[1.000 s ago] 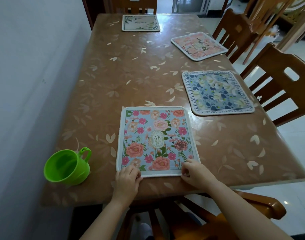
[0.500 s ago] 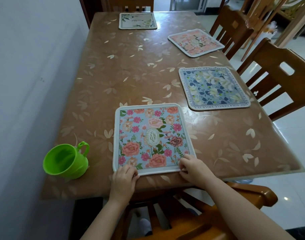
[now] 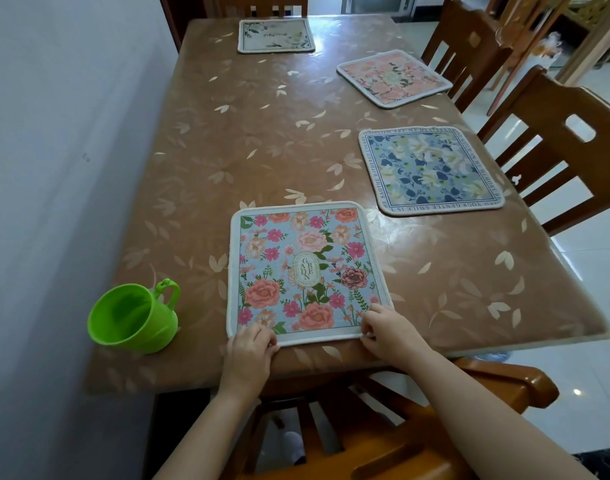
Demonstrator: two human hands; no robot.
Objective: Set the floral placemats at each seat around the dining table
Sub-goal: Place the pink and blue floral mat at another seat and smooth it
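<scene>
The nearest floral placemat (image 3: pixel 307 271) carries an oval label at its centre reading "GARDEN", set among pink and coral blooms on pale blue. It lies flat at the near edge of the table (image 3: pixel 262 140), square to that edge. The left hand (image 3: pixel 249 351) has its fingers curled over the mat's near-left corner and the right hand (image 3: pixel 388 327) pinches the near-right corner, both resting on the white border.

Along the right edge lies a blue-and-cream placemat (image 3: pixel 431 171) with a printed border of capitals, among them "YOUR GENTLE SMILE" and "WITHERED". Farther along that edge a pink placemat (image 3: pixel 393 77) sits turned at an angle. At the far edge a cream placemat (image 3: pixel 275 35) with green leaves bears a script word too small to read.

A bright green cup (image 3: pixel 132 318) stands by the near-left corner, handle toward the mat. The table wears a glossy brown cover printed with pale leaves. Its left edge meets a plain white wall (image 3: pixel 54 168); wooden chairs (image 3: pixel 553 150) line the right side over a shiny white tiled floor (image 3: pixel 591 341).
</scene>
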